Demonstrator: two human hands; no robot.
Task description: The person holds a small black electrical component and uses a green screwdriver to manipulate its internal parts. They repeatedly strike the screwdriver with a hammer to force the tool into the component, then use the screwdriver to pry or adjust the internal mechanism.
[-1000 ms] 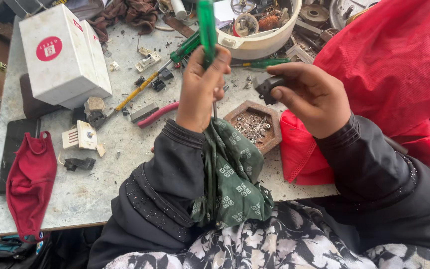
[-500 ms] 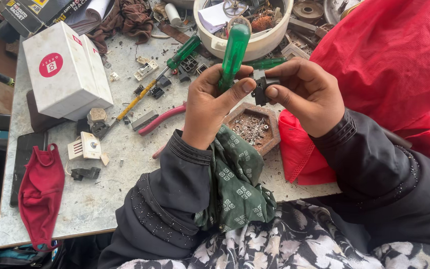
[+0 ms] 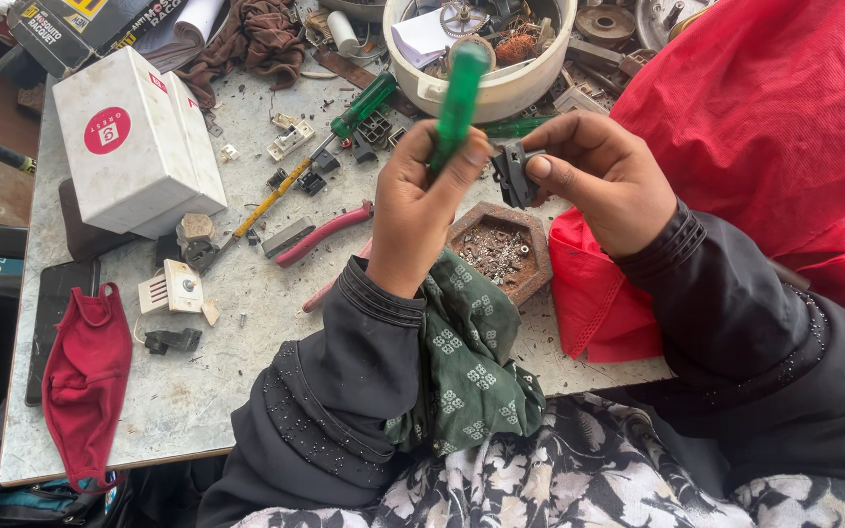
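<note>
The left hand (image 3: 422,210) is gripping a green-handled screwdriver (image 3: 459,103); the right hand (image 3: 594,176) is pinching a small black part (image 3: 512,174). A white box (image 3: 134,147) bearing a round red label is sitting on the desk (image 3: 246,362), far left.

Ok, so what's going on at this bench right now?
A person at a cluttered worktable grips a green-handled screwdriver in the left hand, handle pointing up. The right hand pinches a small dark plastic part right beside the screwdriver. Under the hands sits a six-sided wooden dish of small metal bits. A white box, red-handled pliers and a red face mask lie further left.
</note>
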